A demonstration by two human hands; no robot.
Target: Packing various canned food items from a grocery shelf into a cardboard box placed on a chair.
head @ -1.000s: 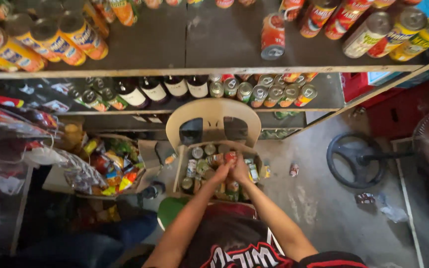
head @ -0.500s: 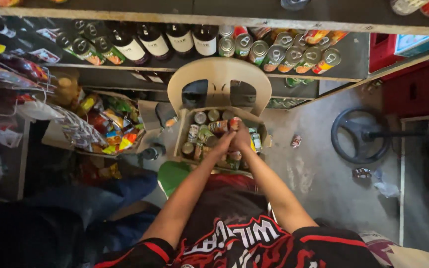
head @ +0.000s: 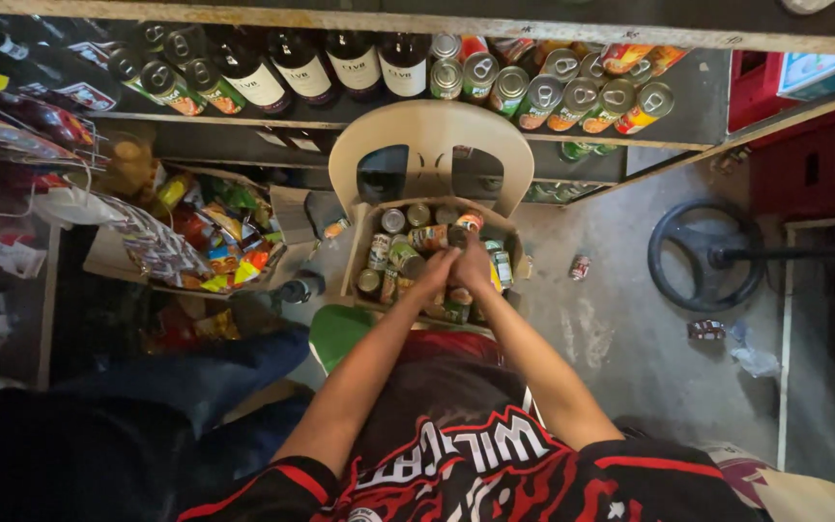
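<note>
Picking from stock: left hand [head: 434, 271] and right hand [head: 473, 268] meet over the cardboard box of cans [head: 363, 224] on the plastic chair [head: 430, 130], grips unclear, next a clean lift of one can.

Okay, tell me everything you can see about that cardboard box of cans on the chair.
The cardboard box is brown, open-topped and low-walled. It sits on the seat of a cream plastic chair, below a shelf of cans and bottles. It is packed with tin cans, some upright showing silver tops, others lying on their sides. The left hand and right hand reach into it together, among the cans near its front. Its front edge is partly hidden by the arms.
</note>
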